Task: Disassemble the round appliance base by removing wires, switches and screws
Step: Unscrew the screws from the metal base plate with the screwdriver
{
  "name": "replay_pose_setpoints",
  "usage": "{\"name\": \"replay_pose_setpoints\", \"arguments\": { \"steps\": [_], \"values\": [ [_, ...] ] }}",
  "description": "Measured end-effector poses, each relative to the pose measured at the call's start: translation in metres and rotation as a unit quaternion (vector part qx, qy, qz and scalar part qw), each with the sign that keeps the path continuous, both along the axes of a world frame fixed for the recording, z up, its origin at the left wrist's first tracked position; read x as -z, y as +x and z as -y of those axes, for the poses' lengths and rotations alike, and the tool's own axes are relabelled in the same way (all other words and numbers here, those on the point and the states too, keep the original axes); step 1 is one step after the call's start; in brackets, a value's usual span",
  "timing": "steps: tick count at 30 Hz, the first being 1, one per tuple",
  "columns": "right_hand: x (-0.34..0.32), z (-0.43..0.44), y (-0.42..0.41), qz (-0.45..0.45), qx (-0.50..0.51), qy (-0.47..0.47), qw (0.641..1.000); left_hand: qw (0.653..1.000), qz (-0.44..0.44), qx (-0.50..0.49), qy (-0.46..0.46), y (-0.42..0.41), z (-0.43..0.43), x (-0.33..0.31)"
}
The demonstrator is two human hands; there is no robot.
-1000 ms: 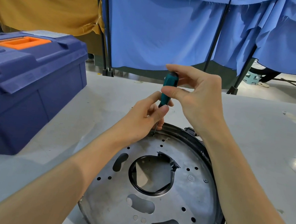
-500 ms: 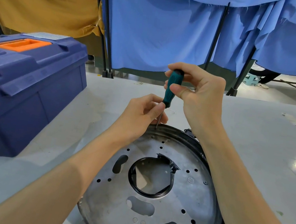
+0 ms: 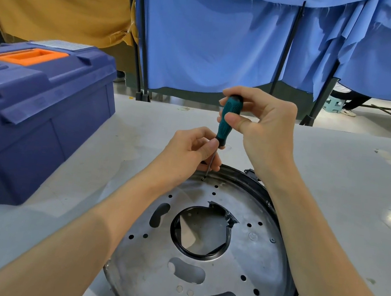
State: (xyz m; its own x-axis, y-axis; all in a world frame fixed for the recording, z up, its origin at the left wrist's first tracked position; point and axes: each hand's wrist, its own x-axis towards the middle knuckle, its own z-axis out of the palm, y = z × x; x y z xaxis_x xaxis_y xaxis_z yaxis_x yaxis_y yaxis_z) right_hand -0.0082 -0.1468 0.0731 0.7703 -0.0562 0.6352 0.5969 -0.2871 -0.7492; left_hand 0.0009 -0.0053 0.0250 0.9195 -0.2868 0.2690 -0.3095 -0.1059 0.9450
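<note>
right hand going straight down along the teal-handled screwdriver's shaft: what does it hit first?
Right hand would likely meet the left hand first, which pinches the shaft just below the teal-handled screwdriver grip. Beyond that lies the round grey metal base.

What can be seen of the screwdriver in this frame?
The screwdriver has a teal textured handle, a black collar and a thin dark shaft. It stands nearly upright, leaning slightly right. The right hand pinches the handle; the left hand pinches the shaft just below the collar. Its tip meets a small hole near the far rim of the round metal base.
</note>
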Motion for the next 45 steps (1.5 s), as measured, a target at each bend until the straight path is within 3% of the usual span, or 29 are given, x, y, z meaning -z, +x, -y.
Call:
{"name": "replay_pose_setpoints", "arguments": {
  "steps": [16,22,28,33,41,45],
  "values": [
    [-0.0021,-0.0012,-0.0005,-0.02,-0.005,-0.01,1.0,1.0,0.017,0.013,0.023,-0.0047,0.0012,-0.0014],
    [-0.0015,-0.0042,-0.0016,-0.016,0.02,-0.065,0.998,0.999,0.037,-0.004,0.036,-0.0034,-0.0008,-0.0013],
    [-0.0045,-0.0019,-0.0039,-0.027,-0.013,-0.009,1.0,0.998,0.056,0.011,0.039,-0.0039,0.0003,-0.0007],
    [-0.0048,-0.0043,-0.0052,-0.018,-0.014,-0.041,0.999,0.997,0.073,0.003,0.037,-0.0008,-0.0028,0.0006],
    [-0.0054,-0.0023,-0.0054,-0.04,-0.048,0.005,0.998,0.998,0.065,0.008,0.018,-0.0007,-0.0023,-0.0007],
    [-0.0031,-0.0033,-0.0044,-0.026,-0.004,-0.046,0.999,0.998,0.064,-0.002,0.006,0.0007,-0.0032,0.0008]
  ]
}}
